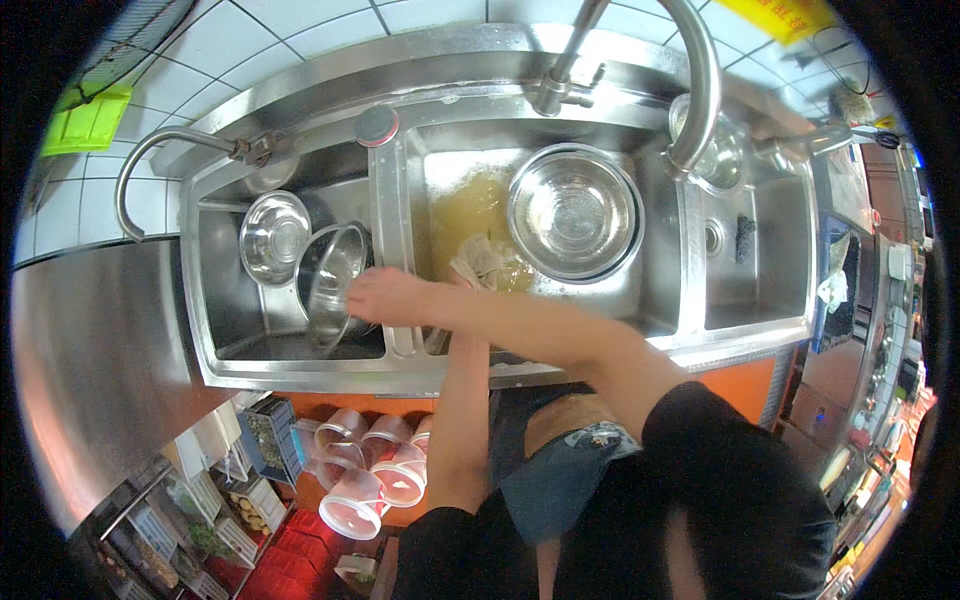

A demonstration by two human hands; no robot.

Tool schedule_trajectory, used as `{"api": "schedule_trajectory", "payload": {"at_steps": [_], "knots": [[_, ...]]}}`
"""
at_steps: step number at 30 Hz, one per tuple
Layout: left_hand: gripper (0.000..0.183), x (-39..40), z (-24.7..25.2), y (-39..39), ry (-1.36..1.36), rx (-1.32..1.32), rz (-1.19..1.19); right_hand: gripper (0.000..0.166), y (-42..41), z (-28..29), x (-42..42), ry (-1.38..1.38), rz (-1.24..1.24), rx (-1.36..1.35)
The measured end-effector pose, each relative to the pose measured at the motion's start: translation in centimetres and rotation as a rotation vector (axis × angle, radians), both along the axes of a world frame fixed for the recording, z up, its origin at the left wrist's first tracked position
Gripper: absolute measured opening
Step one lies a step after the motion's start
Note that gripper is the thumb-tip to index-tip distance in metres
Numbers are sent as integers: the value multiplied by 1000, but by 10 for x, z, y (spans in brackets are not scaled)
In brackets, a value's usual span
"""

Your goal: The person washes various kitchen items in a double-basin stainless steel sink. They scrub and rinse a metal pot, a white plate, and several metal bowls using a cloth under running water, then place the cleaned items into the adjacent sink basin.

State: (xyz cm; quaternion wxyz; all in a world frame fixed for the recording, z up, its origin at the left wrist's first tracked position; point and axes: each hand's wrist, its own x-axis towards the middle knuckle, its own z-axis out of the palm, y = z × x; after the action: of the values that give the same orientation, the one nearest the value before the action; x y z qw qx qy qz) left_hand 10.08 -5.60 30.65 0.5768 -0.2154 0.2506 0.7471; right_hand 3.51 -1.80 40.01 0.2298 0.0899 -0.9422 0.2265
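My arms cross over the sink, the right forearm above the left. My right hand (386, 297) reaches over the divider into the left basin and grips the rim of a tilted stainless steel bowl (334, 274). Another steel bowl (276, 238) rests behind it to the left. In the middle basin my left hand (463, 280), mostly hidden under the right forearm, holds a crumpled pale cloth (478, 259) over shallow yellowish water (469, 210). Nested round steel bowls (576, 214) sit to the right in that basin.
A steel rim (390, 217) divides the left and middle basins; a round-lidded container (376, 126) stands on it. Curved faucets (703, 82) overhang the sink. A clear bowl (716, 154) sits by the right basin (757, 277). Several plastic buckets (352, 506) are below.
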Motion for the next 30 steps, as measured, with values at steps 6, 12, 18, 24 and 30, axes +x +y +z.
{"api": "schedule_trajectory", "payload": {"at_steps": [6, 12, 18, 24, 30], "knots": [[43, -41, -76, 27, 1079, -915, -330, 28, 138, -48, 171, -751, -894, 8], [46, -26, -126, 26, 2083, -1007, -1215, 30, 196, -81, 305, -896, -1284, 91], [51, -7, -94, 47, 1644, -727, -1826, 31, 207, -138, 327, -880, -1648, -316], [43, -35, -92, 34, 1343, -909, -844, 24, 204, -112, 318, -922, -1436, -330], [39, -36, -19, 31, 1533, -587, -670, 24, 238, -41, 293, -897, -1344, -135]]}}
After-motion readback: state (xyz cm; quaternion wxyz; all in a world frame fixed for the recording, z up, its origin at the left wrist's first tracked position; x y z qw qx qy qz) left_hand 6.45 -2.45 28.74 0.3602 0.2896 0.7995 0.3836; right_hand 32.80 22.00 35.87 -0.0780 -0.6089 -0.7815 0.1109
